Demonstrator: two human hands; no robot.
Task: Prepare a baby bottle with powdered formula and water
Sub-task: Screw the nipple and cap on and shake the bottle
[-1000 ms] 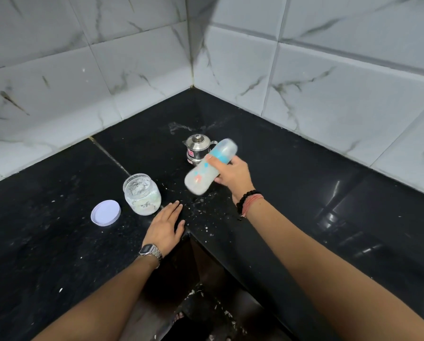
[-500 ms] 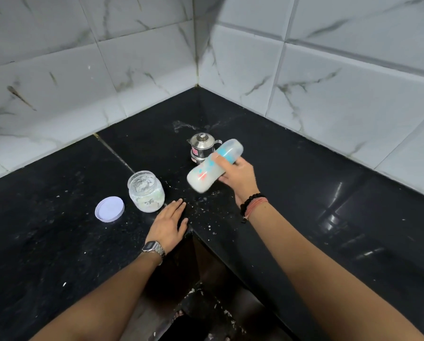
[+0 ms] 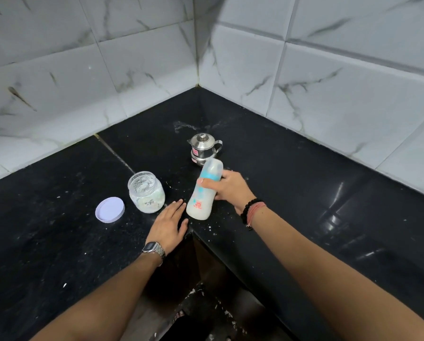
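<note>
Here, baby bottle point(image 3: 204, 190) tilted, right hand point(image 3: 227, 187) fingers point(image 3: 203, 182) clamped round it

1. Black polished stone L-shaped countertop point(image 3: 58, 242), speckled with white powder.
2. Clear glass jar of white powder point(image 3: 146, 192), open, upright.
3. Round white plastic lid point(image 3: 110, 209), just left of jar.
4. Small lidded steel pot point(image 3: 202, 148), toward corner.
5. Left hand point(image 3: 168, 225), flat on edge.

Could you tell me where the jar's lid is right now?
The lid lies on the black counter, left of the open jar and apart from it.
</note>
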